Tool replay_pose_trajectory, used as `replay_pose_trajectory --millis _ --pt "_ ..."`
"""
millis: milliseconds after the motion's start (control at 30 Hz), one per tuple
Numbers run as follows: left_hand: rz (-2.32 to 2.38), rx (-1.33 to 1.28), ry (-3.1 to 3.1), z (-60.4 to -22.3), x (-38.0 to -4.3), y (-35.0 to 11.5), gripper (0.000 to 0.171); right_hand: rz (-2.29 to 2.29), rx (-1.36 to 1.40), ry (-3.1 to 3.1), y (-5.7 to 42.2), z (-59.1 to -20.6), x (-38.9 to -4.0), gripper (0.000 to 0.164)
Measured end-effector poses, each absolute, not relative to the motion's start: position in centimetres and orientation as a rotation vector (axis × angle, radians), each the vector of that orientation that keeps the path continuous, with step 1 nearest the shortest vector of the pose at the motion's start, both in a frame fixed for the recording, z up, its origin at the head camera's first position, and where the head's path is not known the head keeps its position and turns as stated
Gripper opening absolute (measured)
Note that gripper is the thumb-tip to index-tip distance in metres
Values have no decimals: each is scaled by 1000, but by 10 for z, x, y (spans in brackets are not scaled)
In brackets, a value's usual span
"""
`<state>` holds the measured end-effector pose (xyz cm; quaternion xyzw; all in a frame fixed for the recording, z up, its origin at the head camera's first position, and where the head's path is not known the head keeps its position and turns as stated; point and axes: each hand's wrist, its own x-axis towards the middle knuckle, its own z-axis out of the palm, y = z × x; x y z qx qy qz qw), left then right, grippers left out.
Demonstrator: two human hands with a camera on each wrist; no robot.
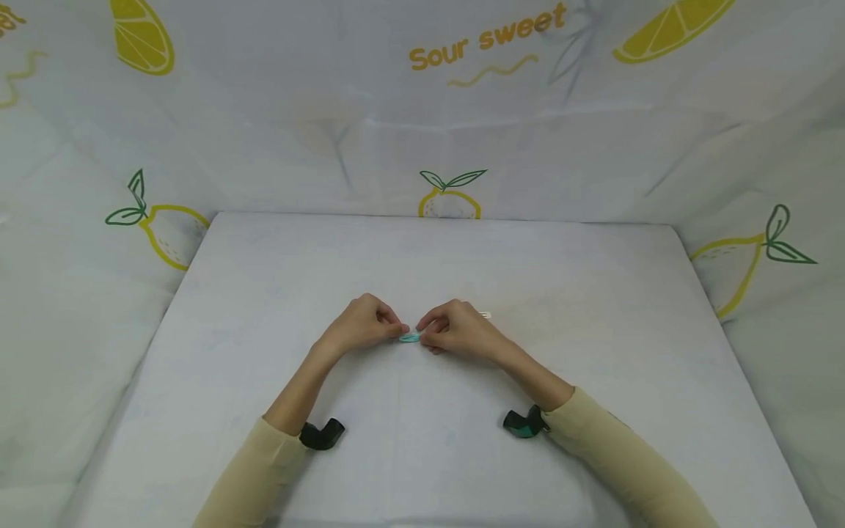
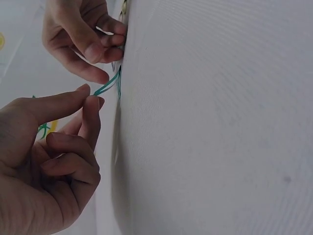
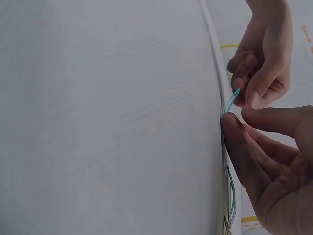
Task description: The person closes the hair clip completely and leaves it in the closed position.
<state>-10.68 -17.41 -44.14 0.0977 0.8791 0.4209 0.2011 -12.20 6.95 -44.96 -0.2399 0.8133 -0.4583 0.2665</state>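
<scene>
Between the two hands, over the white table, is a small teal looped clip [image 1: 409, 338] that looks like a snap hair clip. My left hand [image 1: 363, 323] pinches one end between thumb and forefinger, with its other fingers curled in the left wrist view. That end of the clip [image 2: 105, 88] is tilted up, while its far end reaches down close to the tabletop. My right hand [image 1: 462, 330] has its fingertips right at that lower end. In the right wrist view its thumb and forefinger stand apart, and the clip's lower tip is hidden behind a fingertip.
A pale clip [image 1: 485, 314] lies just behind the right hand. A dark green looped clip [image 3: 232, 196] and a gold-coloured one [image 3: 227, 227] show beside that hand in the right wrist view. White cloth walls [image 1: 317, 147] with lemon prints surround the table [image 1: 396, 469].
</scene>
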Motion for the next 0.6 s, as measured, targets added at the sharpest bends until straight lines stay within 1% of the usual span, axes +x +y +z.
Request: replay_pose_trajectory --millis 200,600 --pt "1180 279 2411 -443 -105 -179 22 -1222 -597 2179 68 -449 -121 20" --pt "1186 242 2375 -449 -101 -183 18 -1186 -620 2173 66 -450 -124 16"
